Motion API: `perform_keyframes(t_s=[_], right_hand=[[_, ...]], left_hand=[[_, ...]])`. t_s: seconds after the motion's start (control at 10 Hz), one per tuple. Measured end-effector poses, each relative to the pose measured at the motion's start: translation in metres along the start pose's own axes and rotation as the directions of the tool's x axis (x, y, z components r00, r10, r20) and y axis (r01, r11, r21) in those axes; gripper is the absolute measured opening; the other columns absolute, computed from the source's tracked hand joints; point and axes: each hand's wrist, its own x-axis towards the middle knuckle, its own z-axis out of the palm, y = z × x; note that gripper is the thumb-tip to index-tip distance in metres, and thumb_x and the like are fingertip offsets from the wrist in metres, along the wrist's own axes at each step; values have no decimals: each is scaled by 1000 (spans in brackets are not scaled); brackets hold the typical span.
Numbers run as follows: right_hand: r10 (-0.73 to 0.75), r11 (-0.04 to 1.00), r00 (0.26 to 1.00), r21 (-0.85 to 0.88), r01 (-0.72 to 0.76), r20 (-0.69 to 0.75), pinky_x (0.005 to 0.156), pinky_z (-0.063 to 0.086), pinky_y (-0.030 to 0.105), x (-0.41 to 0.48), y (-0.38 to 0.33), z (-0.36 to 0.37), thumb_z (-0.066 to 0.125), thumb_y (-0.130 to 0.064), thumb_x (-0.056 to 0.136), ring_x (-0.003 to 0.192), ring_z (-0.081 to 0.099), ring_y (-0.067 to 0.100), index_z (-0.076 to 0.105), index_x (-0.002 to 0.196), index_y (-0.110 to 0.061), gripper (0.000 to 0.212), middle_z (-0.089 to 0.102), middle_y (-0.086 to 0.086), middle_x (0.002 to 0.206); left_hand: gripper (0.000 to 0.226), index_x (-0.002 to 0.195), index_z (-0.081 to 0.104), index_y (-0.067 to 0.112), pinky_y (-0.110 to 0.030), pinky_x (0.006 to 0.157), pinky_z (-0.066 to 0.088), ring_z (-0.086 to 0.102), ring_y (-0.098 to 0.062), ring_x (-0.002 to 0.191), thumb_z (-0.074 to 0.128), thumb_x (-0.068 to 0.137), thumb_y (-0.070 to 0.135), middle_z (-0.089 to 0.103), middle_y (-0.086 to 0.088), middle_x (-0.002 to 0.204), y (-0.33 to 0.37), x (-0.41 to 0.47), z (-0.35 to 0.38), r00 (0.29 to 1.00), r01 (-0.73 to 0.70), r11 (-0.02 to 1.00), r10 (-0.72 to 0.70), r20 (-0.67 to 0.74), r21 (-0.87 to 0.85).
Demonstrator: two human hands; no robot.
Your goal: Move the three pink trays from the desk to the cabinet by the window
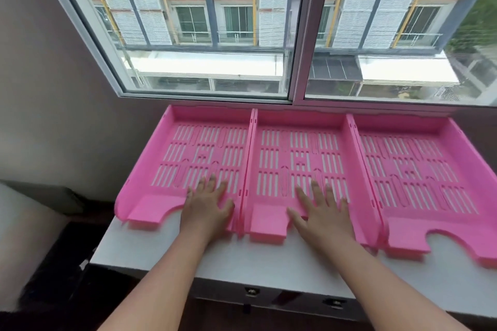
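Observation:
Three pink slotted trays lie side by side on the white cabinet top (269,263) under the window: the left tray (166,148), the middle tray (271,140) and the right tray (419,158). Their back walls touch the window sill. My left hand (208,204) rests flat with fingers spread on the front of the left tray's floor. My right hand (321,212) lies flat with fingers spread on the front of the middle tray's floor. Neither hand grips anything.
A sliding window (269,27) rises right behind the trays. A wall (53,88) closes the left side. The cabinet's front edge carries dark drawer fittings (252,291). A pale object (21,236) sits low at the left beside a dark floor.

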Motion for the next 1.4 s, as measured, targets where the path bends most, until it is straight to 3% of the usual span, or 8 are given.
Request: perform_keyframes(t_s=[0.3, 0.6, 0.7, 0.8, 0.9, 1.1, 1.2, 1.4], right_hand=[[12, 1000, 995, -1, -12, 97, 117, -5, 61, 7, -2, -10, 16, -75, 89, 149, -16, 32, -10, 153, -43, 76, -19, 2, 163], [234, 971, 903, 124, -203, -360, 119, 22, 51, -20, 55, -53, 53, -41, 91, 145, 27, 29, 21, 153, -20, 73, 31, 10, 158], [401, 821, 902, 498, -278, -157, 99, 49, 45, -30, 71, -49, 53, -27, 95, 127, 51, 33, 11, 156, -19, 75, 32, 15, 157], [435, 691, 899, 662, -291, -59, 45, 44, 24, -36, 66, -40, 46, -16, 101, 58, 52, 16, 8, 157, -20, 68, 42, 21, 149], [479, 636, 873, 722, -272, -93, 43, 35, 22, -37, 64, -36, 38, -9, 103, 54, 46, 12, 13, 156, -18, 60, 41, 20, 150], [445, 632, 892, 735, -247, -82, 44, 35, 22, -34, 70, -35, 35, -11, 104, 56, 48, 12, 12, 157, -18, 57, 42, 21, 149], [406, 656, 913, 710, -257, -44, 76, 54, 35, -36, 71, -41, 33, -10, 104, 101, 62, 33, 7, 157, -17, 60, 33, 20, 156], [323, 766, 944, 605, -216, -71, 115, 29, 43, -46, 75, -66, 44, -15, 101, 145, 30, 34, 11, 157, -13, 65, 24, 15, 161]], left_hand=[[64, 155, 19, 36, -48, 122, 0, 5, -24, 153, 19, 96, 62, 8, 2, 166, 3, 7, -8, 997, -13, 999, 11, 76, 29], [77, 156, 21, 13, -53, 115, 30, 31, -30, 147, 42, 96, 57, 29, -9, 162, 63, -12, -26, 992, 24, 921, 28, 126, -389], [72, 158, 11, 12, -46, 117, 26, 24, -29, 149, 49, 100, 30, 22, -8, 164, 75, -20, -19, 994, 75, 835, -19, 107, -546], [66, 158, 12, 11, -36, 117, 21, 20, -26, 151, 45, 102, 19, 20, -9, 165, 74, -29, -9, 997, 72, 786, -56, 46, -614], [63, 158, 9, 10, -29, 114, 19, 19, -25, 151, 39, 104, 17, 17, -9, 165, 75, -33, -2, 998, 61, 785, -55, 28, -617], [61, 158, 2, 12, -27, 110, 23, 18, -27, 151, 33, 106, 16, 13, -8, 166, 82, -31, 5, 998, 63, 778, -65, 20, -625], [62, 158, 2, 12, -34, 115, 25, 19, -30, 151, 34, 106, 16, 13, -9, 166, 81, -31, 0, 997, 78, 785, -58, 53, -614], [66, 157, 17, 10, -47, 116, 29, 30, -33, 147, 49, 100, 17, 29, -14, 161, 85, -30, -24, 998, 61, 839, -58, 22, -541]])
